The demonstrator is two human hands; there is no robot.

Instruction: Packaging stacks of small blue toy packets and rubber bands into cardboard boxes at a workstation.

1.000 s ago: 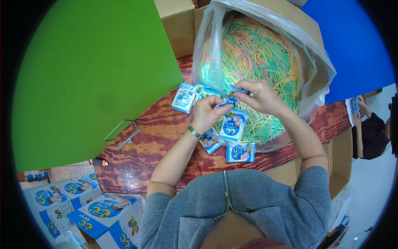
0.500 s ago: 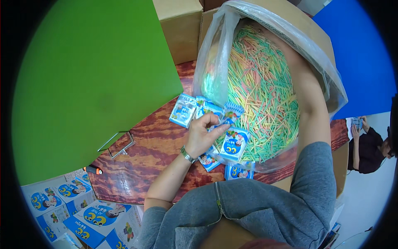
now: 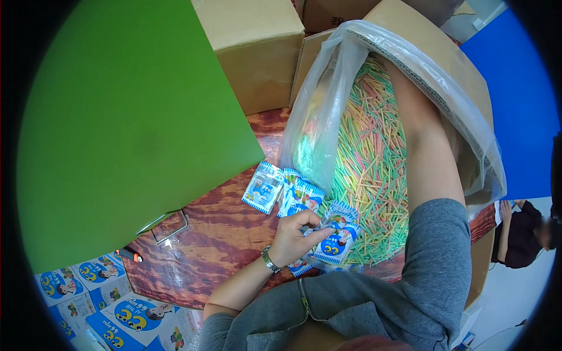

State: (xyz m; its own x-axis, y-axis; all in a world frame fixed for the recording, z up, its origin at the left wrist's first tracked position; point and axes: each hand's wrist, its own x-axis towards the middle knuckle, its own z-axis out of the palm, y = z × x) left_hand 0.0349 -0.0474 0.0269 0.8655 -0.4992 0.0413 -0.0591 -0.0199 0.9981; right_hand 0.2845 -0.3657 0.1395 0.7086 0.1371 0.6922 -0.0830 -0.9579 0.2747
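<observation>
Thin stick-shaped pieces in pink, yellow and green [image 3: 372, 158] fill a cardboard box [image 3: 410, 20] lined with a clear plastic bag [image 3: 333, 96]. My right forearm [image 3: 430, 152] reaches deep into it; that hand is hidden beneath the far flap. At the near edge of the box, my left hand [image 3: 290, 241] is closed, thumb and forefinger pinching a small blue-and-white packet [image 3: 341, 212]. Just below lies another printed packet [image 3: 335, 245]. More packets [image 3: 301, 199] overlap beyond my left fingers, and a silvery one [image 3: 263, 187] rests to their left on the table.
A large green panel [image 3: 134, 128] takes up the left side, with a metal handle [image 3: 170, 227] at its lower edge. Printed boxes [image 3: 134, 316] stand at lower left. Behind are plain cartons [image 3: 257, 64]. A person in dark clothing [image 3: 521, 237] is at far right, below a blue panel [image 3: 518, 111].
The view has shifted, so the box and packets sit lower in it. My right arm reaches further under the far flap, and its hand has gone out of sight. My left hand keeps its pinch.
</observation>
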